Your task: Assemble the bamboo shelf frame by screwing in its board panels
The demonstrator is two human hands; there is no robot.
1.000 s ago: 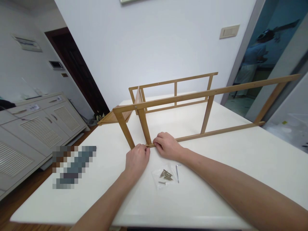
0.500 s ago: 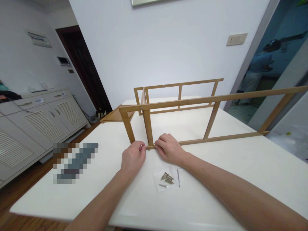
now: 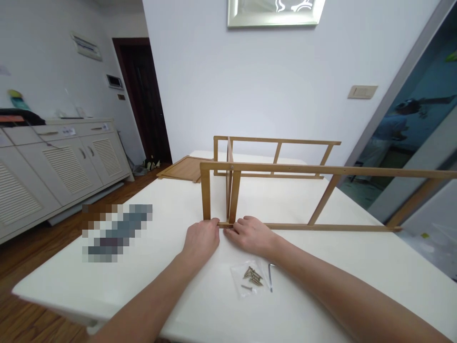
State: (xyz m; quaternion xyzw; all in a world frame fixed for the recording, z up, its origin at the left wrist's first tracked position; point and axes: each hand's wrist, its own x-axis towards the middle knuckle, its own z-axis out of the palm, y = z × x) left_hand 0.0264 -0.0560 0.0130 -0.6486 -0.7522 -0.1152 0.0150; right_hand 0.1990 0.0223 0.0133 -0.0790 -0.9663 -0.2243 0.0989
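A wooden rack stands on its side on the white table, with a near ladder-shaped frame (image 3: 293,168), a far frame (image 3: 282,140) and a thin board (image 3: 229,152) joining them near the left end. My left hand (image 3: 202,240) is closed around the near frame's bottom rail, beside the left upright. My right hand (image 3: 252,234) rests at the same rail near the board's lower end, fingers curled together; anything between its fingertips is hidden. In front of my hands lie a clear plastic bag (image 3: 238,281) with several screws (image 3: 254,277) and an Allen key (image 3: 270,280).
A flat wooden panel (image 3: 180,168) lies at the table's far left. A blurred-out item (image 3: 123,233) is nearer on the left side of the white table (image 3: 57,278). The wall (image 3: 285,85) stands behind the rack, and a louvred cabinet (image 3: 64,159) is on the left.
The view has tilted up and turned left. My right fingers have shifted left along the rail, over the spot where a small metal fastener showed. My left hand stays at the rail.
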